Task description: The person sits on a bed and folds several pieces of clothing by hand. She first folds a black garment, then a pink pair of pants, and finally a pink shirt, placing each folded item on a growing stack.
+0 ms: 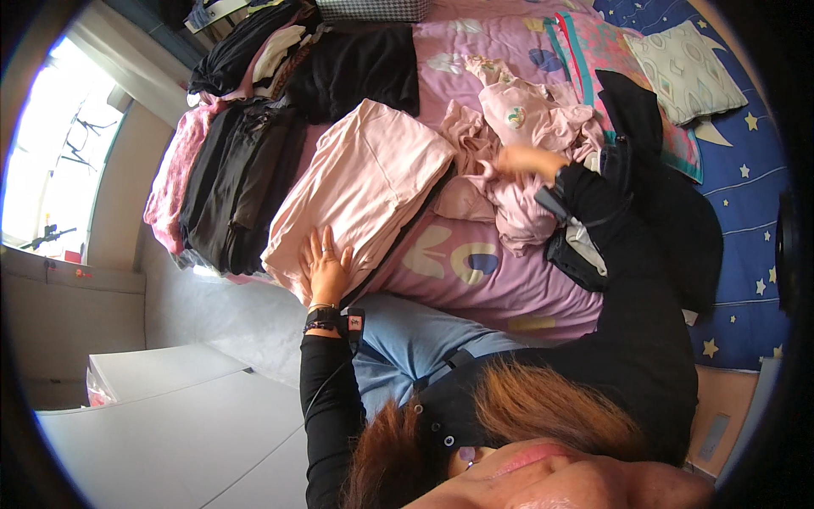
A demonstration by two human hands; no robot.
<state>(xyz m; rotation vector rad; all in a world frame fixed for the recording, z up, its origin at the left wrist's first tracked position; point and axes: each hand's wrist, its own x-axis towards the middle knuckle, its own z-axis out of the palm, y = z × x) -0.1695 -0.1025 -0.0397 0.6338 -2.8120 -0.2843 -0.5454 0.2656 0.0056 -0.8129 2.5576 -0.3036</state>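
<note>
My left hand (325,267) lies flat with fingers spread on a folded light-pink garment (369,172), pressing near its front end. That garment rests on a darker folded layer, whose black edge shows along the right side. To the right, my right hand (531,160) is blurred and closed at a raised fold of a crumpled pink garment (521,213); its fingertips are partly hidden. A pink bra cup (464,198) lies just left of that cloth. Beyond my right hand spreads a crumpled pink top (531,118) with small green and yellow prints.
Folded dark trousers (245,184) and a pink knit (184,178) line the bed's left edge. Behind are a black folded garment (362,67) and a clothes pile (248,54). Black clothing (668,203) and a patterned pillow (687,73) lie right, on the pink quilt (439,251) and blue starry bedding (738,210).
</note>
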